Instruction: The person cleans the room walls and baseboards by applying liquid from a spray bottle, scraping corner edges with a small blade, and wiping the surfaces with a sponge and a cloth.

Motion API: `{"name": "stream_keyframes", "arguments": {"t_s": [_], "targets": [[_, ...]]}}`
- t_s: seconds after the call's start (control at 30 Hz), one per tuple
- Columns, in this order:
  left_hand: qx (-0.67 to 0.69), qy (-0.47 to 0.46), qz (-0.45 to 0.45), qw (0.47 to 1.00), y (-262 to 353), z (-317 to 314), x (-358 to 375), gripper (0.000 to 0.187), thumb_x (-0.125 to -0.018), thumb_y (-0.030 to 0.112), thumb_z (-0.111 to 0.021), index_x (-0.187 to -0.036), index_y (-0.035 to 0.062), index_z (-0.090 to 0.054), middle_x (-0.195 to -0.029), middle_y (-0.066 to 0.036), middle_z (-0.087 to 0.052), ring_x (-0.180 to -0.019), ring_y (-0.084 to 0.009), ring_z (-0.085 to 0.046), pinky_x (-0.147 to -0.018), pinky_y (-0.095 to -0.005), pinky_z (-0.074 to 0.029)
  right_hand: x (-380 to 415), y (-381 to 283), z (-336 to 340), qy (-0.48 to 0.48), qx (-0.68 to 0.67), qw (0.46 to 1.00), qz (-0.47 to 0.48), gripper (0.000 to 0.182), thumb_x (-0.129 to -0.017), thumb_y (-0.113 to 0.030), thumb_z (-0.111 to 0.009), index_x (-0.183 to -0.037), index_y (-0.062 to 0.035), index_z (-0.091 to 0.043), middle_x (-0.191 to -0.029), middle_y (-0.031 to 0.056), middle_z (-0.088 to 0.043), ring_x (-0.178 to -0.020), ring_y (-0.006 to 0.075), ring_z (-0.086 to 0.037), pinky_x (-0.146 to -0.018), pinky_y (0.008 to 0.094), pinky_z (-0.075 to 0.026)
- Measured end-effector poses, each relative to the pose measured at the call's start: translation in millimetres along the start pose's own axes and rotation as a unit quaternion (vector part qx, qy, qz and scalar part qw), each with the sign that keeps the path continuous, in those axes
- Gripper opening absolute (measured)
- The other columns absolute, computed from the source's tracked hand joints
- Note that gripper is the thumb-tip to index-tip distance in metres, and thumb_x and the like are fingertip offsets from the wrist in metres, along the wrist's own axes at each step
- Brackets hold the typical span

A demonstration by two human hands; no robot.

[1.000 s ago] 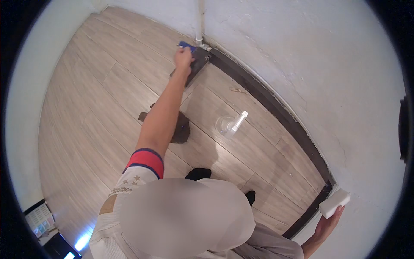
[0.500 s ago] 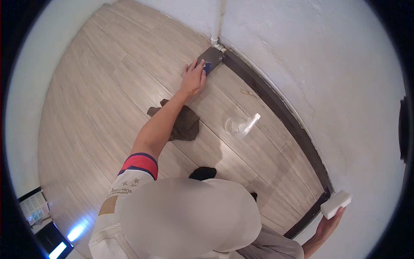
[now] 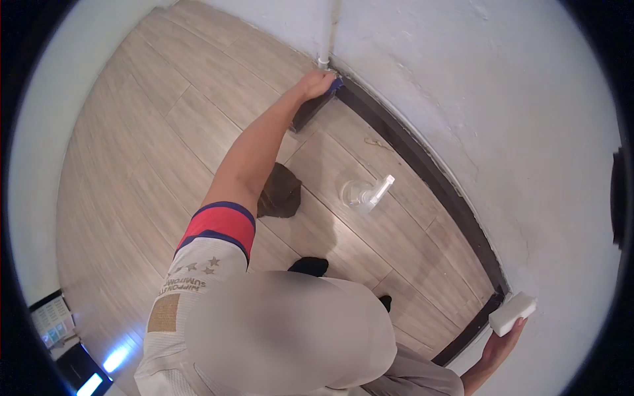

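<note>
At the corner by the pipe, my left hand [image 3: 318, 84] is closed over a small dark blue piece [image 3: 337, 85] that looks like cloth. It presses it at the far end of a short dark baseboard section [image 3: 310, 113]. My right hand [image 3: 500, 347] grips a white block-shaped sponge [image 3: 513, 314] beside the wall at the lower right. A clear spray bottle [image 3: 360, 194] with a white trigger head stands on the floor between my hands. Below my left forearm lies a crumpled brown cloth [image 3: 282, 193], partly hidden by the arm.
A dark baseboard [image 3: 422, 155] runs along the white wall [image 3: 502, 152]. A white pipe [image 3: 324, 56] comes down into the corner. A thin scrap [image 3: 376, 142] lies on the wood-look floor [image 3: 158, 145]. My dark-socked foot [image 3: 308, 266] shows below. A lit screen [image 3: 89, 384] sits at lower left.
My left hand has slid up and right along the dark section to the corner, with the blue piece moving along. My right hand and the sponge have hardly moved.
</note>
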State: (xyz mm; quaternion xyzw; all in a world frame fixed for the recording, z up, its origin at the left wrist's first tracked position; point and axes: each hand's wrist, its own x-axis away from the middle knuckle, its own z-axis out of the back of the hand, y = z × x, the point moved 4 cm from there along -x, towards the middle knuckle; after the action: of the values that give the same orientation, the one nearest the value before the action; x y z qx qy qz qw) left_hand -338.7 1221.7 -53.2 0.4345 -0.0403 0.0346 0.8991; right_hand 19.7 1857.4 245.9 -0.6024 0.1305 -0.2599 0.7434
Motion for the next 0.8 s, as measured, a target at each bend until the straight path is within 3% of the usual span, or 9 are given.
{"name": "stream_keyframes", "arguments": {"t_s": [0.1, 0.13, 0.23, 0.33, 0.43, 0.53, 0.8], "targets": [[0.020, 0.001, 0.011, 1.000, -7, 3, -8, 0.051, -0.094, 0.038, -0.042, -0.110, -0.0049, -0.064, -0.105, -0.023, -0.067, -0.098, -0.0300, -0.063, -0.089, -0.0412, -0.046, 2, 2, 2, 0.002, 0.005, 1.000, -0.005, 0.071, -0.097, -0.043, -0.055, -0.153, -0.0081, -0.026, -0.148, 0.0113, -0.038, -0.134, 0.0257, -0.039, -0.108, 0.0441, -0.034], [0.006, -0.017, 0.024, 1.000, -8, 4, -10, 0.052, -0.095, 0.037, -0.040, -0.113, -0.0061, -0.063, -0.112, -0.023, -0.067, -0.105, -0.0304, -0.062, -0.095, -0.0400, -0.044, 2, 2, 4, -0.002, 0.005, 1.000, -0.006, 0.071, -0.097, -0.043, -0.055, -0.153, -0.0081, -0.026, -0.148, 0.0113, -0.038, -0.134, 0.0257, -0.039, -0.108, 0.0440, -0.034], [-0.038, -0.064, -0.013, 0.997, -21, -2, -25, 0.050, -0.096, 0.036, -0.039, -0.113, -0.0039, -0.064, -0.117, -0.024, -0.065, -0.110, -0.0330, -0.060, -0.099, -0.0410, -0.042, -1, 6, 9, -0.008, -0.004, 1.000, -0.011, 0.074, -0.097, -0.041, -0.056, -0.153, -0.0062, -0.024, -0.149, 0.0122, -0.037, -0.137, 0.0255, -0.037, -0.111, 0.0436, -0.030], [-0.135, -0.111, -0.046, 0.983, -5, -1, -29, 0.046, -0.096, 0.034, -0.039, -0.116, 0.0008, -0.064, -0.121, -0.024, -0.063, -0.112, -0.0379, -0.058, -0.102, -0.0424, -0.041, -2, 6, 5, -0.003, 0.000, 1.000, -0.013, 0.074, -0.097, -0.041, -0.057, -0.153, -0.0063, -0.024, -0.149, 0.0119, -0.038, -0.136, 0.0250, -0.038, -0.110, 0.0433, -0.031], [-0.188, -0.100, -0.123, 0.969, 0, -3, -30, 0.050, -0.093, 0.040, -0.035, -0.110, 0.0058, -0.066, -0.115, -0.022, -0.065, -0.109, -0.0430, -0.059, -0.098, -0.0461, -0.044, -3, 5, 1, -0.013, -0.004, 1.000, -0.011, 0.075, -0.097, -0.041, -0.057, -0.153, -0.0064, -0.023, -0.148, 0.0120, -0.038, -0.135, 0.0249, -0.039, -0.109, 0.0432, -0.033], [-0.241, -0.085, -0.140, 0.957, 11, -1, -22, 0.048, -0.093, 0.040, -0.034, -0.113, 0.0102, -0.066, -0.117, -0.021, -0.065, -0.111, -0.0421, -0.058, -0.100, -0.0468, -0.044, -5, 8, 1, -0.005, 0.000, 1.000, -0.022, 0.074, -0.096, -0.041, -0.057, -0.153, -0.0067, -0.023, -0.147, 0.0119, -0.039, -0.134, 0.0249, -0.040, -0.108, 0.0429, -0.034], [-0.207, -0.144, -0.107, 0.962, 15, 5, -25, 0.043, -0.092, 0.037, -0.038, -0.108, 0.0080, -0.065, -0.112, -0.020, -0.066, -0.107, -0.0377, -0.060, -0.095, -0.0451, -0.045, -3, 5, -1, -0.017, -0.002, 1.000, -0.020, 0.073, -0.097, -0.041, -0.056, -0.153, -0.0069, -0.025, -0.146, 0.0113, -0.040, -0.134, 0.0242, -0.039, -0.109, 0.0417, -0.032]]}}
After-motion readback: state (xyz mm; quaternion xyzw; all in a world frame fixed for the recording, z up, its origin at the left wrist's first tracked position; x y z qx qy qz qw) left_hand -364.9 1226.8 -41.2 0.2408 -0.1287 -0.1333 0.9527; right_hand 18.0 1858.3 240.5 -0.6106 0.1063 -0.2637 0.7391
